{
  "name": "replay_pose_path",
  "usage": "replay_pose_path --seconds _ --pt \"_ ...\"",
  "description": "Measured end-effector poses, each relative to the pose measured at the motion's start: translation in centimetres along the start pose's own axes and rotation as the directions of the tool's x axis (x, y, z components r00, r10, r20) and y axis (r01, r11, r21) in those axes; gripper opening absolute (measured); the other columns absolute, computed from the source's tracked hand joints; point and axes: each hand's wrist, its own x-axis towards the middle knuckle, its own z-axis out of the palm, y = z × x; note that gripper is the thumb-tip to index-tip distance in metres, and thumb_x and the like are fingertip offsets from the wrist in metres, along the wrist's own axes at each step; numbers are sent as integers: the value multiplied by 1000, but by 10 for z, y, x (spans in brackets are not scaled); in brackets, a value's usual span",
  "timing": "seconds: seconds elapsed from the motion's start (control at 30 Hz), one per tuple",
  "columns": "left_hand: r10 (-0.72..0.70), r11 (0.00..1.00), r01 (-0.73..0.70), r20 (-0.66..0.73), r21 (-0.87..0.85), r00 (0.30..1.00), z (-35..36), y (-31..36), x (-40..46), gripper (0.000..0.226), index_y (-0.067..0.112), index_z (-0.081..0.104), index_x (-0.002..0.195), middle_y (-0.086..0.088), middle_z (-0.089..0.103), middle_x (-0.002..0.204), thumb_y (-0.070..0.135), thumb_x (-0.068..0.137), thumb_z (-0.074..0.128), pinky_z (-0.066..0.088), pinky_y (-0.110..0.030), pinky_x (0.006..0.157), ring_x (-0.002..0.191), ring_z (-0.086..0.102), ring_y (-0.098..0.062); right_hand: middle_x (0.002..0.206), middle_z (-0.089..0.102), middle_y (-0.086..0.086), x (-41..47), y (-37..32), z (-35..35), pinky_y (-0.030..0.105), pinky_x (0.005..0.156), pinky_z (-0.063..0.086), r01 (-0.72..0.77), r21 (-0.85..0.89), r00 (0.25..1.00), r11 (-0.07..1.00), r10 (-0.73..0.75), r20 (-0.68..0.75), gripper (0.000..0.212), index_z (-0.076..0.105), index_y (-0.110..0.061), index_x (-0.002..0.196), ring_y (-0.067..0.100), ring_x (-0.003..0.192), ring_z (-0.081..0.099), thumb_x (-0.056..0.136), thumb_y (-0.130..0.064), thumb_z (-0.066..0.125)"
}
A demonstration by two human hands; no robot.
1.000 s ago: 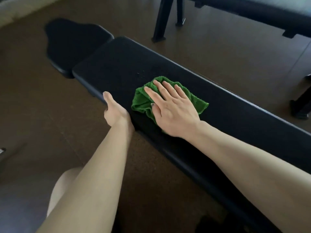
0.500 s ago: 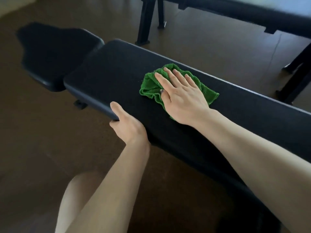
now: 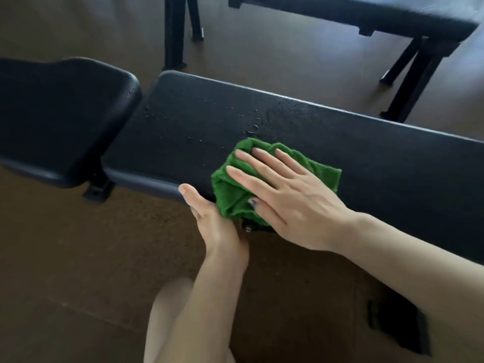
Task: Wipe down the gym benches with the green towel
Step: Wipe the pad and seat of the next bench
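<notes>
Mid-wipe on long bench pad: right hand flat, fingers straight, pressing bunched green towel at pad's near edge; left hand bracing that edge, grip unclear; next stroke probably toward droplets just beyond towel.

Place: I read this as a gym.
Evidence: black padded bench with separate seat pad, a second bench behind, brown rubbery floor.
</notes>
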Motion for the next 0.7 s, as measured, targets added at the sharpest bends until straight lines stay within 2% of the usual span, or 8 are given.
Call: replay_pose_path --seconds 0.1,0.17,0.3,0.4,0.5,0.57,0.7 --pt "-1 997 12 141 -82 990 -11 11 7 82 29 61 142 -1 67 138 78 98 13 47 -42 109 128 62 -21 175 12 -1 42 -23 2 49 130 10 -16 9 998 1000 17 -63 58 14 -32 167 25 162 8 110 -45 19" --pt "-21 985 52 187 -162 982 -12 18 11 82 31 64 139 -3 67 139 77 98 10 44 -46 113 132 60 -25 175 14 1 54 -33 3 49 130 12 -46 12 995 999 47 -92 59 16 -31 167 26 162 10 109 -46 17" --pt "-28 981 57 153 -186 988 -13 18 9 81 28 68 134 -7 69 135 78 97 15 45 -49 113 127 63 -29 175 10 2 35 -33 5 48 131 11 -23 -15 996 1000 21 -91 59 11 -30 167 25 162 6 111 -45 20" --pt "-95 980 113 114 -165 989 -11 26 2 81 21 62 136 -13 68 132 80 95 26 49 -50 109 120 66 -34 176 4 -1 -11 -6 5 46 131 10 20 -82 998 996 -24 -49 59 4 -33 167 21 162 0 112 -44 23" --pt "-126 976 128 24 -176 992 -6 29 -5 72 22 59 136 -11 69 128 77 96 37 53 -50 104 112 68 -33 176 3 -2 -54 16 4 47 130 13 -10 -114 1000 993 8 -14 60 1 -33 167 20 162 -1 111 -45 22" --pt "-119 976 118 8 -185 993 -5 28 -8 71 23 61 136 -10 71 126 77 96 36 54 -49 102 110 70 -32 176 4 -1 -58 19 4 49 130 15 -3 -114 1000 994 3 4 60 2 -32 167 21 162 1 111 -46 21" --pt "-82 983 88 43 -164 996 -6 24 -6 75 24 65 135 -8 72 128 76 98 25 49 -48 108 117 68 -30 176 7 -2 -5 4 1 47 131 11 116 -66 993 991 -117 -3 59 7 -33 167 22 162 3 112 -46 20"
